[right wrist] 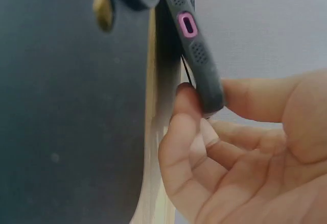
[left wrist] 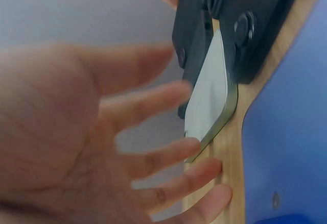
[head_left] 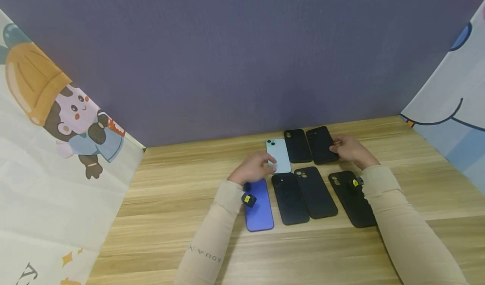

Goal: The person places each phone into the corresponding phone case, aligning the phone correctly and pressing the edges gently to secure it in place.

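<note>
My right hand (head_left: 350, 149) pinches the corner of a pink phone in a black case (head_left: 322, 144), thumb on one face and fingers under the other. In the right wrist view, the pink rim of the charging port (right wrist: 187, 25) shows through the case's lower edge, tilted up off the table. My left hand (head_left: 253, 167) reaches over the near end of a pale mint phone (head_left: 279, 152), fingers spread and gripping nothing. In the left wrist view its fingertips overlap the edge of that phone (left wrist: 207, 101). A black phone case (head_left: 297, 144) lies between the two phones.
Nearer me on the wooden table (head_left: 178, 201) lie a purple phone (head_left: 261, 215), a black phone (head_left: 289, 201) and a black case (head_left: 318, 192) side by side. Another black case (head_left: 346, 192) lies partly under my right forearm. A grey-blue panel (head_left: 242, 57) stands along the back.
</note>
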The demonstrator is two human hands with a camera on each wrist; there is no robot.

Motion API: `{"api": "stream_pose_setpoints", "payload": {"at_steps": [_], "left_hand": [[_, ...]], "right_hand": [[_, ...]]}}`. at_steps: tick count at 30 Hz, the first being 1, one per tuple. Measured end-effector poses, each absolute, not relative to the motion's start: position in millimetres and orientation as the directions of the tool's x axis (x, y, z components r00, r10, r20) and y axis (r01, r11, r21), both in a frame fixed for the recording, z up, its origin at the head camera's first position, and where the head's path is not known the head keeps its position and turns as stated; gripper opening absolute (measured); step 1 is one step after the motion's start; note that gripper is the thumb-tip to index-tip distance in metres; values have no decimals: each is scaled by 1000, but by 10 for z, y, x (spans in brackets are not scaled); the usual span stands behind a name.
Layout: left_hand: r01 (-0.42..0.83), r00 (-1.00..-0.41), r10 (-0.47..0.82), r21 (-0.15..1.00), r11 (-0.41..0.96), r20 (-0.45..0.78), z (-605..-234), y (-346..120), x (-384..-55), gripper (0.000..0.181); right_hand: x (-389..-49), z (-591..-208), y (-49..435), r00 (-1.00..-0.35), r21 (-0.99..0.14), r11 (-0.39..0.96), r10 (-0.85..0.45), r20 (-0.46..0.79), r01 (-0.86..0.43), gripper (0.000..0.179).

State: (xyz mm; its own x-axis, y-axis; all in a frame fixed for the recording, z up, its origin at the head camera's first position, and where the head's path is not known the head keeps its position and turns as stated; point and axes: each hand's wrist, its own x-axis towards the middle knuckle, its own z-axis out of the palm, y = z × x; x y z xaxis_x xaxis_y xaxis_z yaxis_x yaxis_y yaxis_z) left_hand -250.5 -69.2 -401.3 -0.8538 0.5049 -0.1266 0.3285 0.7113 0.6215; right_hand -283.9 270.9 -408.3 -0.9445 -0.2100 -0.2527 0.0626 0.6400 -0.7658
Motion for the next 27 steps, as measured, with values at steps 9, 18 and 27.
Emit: {"api": "stream_pose_setpoints", "payload": {"at_steps": [9, 18, 27], "left_hand": [[403, -779, 559, 456, 793, -284, -3991, -640, -2462, 49], [384, -779, 538, 433, 815, -321, -3964, -645, -2474, 52], [353, -797, 513, 444, 823, -317, -3921, -715, -2492, 48]], "right_hand": [[-2892, -4089, 2702, -924, -757, 651, -252, -286, 57, 69], [-2918, -4064, 2658, -922, -741, 669, -246, -298, 61, 68], [-2951, -4067, 2624, -902, -729, 685, -312, -298, 4, 66]]}}
